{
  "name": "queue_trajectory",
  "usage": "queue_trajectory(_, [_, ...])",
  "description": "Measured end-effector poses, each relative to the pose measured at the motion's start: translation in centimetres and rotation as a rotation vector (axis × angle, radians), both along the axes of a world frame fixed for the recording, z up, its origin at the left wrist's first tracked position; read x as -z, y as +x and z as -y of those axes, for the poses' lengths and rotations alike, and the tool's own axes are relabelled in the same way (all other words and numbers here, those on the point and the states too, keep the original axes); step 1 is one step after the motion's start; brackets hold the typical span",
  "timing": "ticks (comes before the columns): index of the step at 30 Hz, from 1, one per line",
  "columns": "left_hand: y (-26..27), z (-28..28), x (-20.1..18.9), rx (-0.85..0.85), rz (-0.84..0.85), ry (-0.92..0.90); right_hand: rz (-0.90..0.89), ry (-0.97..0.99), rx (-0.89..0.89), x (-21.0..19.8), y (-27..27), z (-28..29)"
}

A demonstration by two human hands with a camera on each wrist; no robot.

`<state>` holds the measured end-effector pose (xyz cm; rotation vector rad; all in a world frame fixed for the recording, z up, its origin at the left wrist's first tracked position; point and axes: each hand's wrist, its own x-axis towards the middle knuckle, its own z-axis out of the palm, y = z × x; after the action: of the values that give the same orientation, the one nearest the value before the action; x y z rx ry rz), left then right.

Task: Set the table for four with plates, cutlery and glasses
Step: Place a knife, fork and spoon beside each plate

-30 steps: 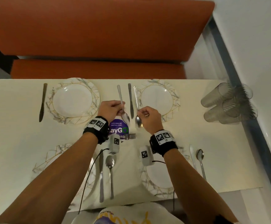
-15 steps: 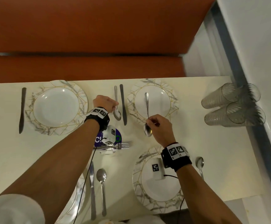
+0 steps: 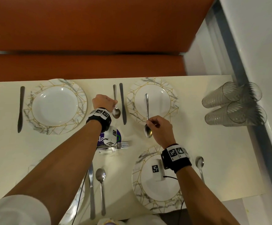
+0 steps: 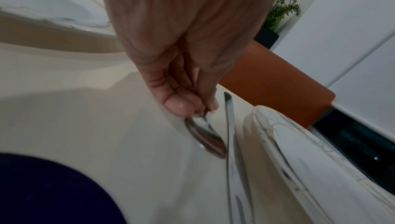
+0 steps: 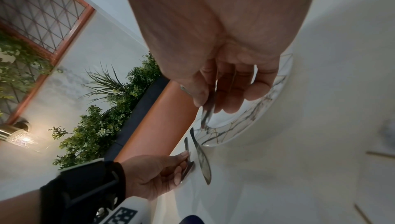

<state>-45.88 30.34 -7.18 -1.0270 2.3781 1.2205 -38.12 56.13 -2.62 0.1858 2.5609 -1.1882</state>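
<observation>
My left hand (image 3: 115, 105) pinches the neck of a spoon (image 3: 116, 111) lying beside a knife (image 3: 122, 103) between the two far plates; in the left wrist view the fingertips (image 4: 181, 107) hold it with the spoon's bowl (image 4: 207, 136) down at the tabletop. My right hand (image 3: 149, 123) grips a second spoon (image 3: 147, 109), held above the front of the far right plate (image 3: 169, 95) with its handle pointing away. The right wrist view shows that spoon's handle (image 5: 208, 109) between thumb and fingers. The far left plate (image 3: 39, 95) has a knife (image 3: 21, 109) on its left.
Several clear glasses (image 3: 232, 104) lie stacked on their sides at the right by the wall. A purple-labelled container (image 3: 118, 137) with forks (image 3: 123, 145) sits mid-table. Near plates (image 3: 156, 195) have a knife (image 3: 91, 192), a spoon (image 3: 101, 189) and another spoon (image 3: 200, 166). An orange bench (image 3: 83, 67) runs behind.
My left hand has lowered its spoon to the table beside the middle knife. My right hand has carried its spoon rightward over the far right plate.
</observation>
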Motion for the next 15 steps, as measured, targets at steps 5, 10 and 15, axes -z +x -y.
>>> queue_trajectory(5, [0.2,0.5,0.3,-0.024,0.002,0.071,0.008,-0.006,0.004,0.1,0.2,-0.2])
queue_trajectory(10, [1.0,0.3,-0.2,-0.091,-0.048,0.116,0.003,-0.009,-0.003,0.5,0.4,0.0])
queue_trajectory(15, [2.7,1.1,-1.1,-0.131,-0.002,0.066,-0.037,-0.049,-0.017,0.2,0.5,1.0])
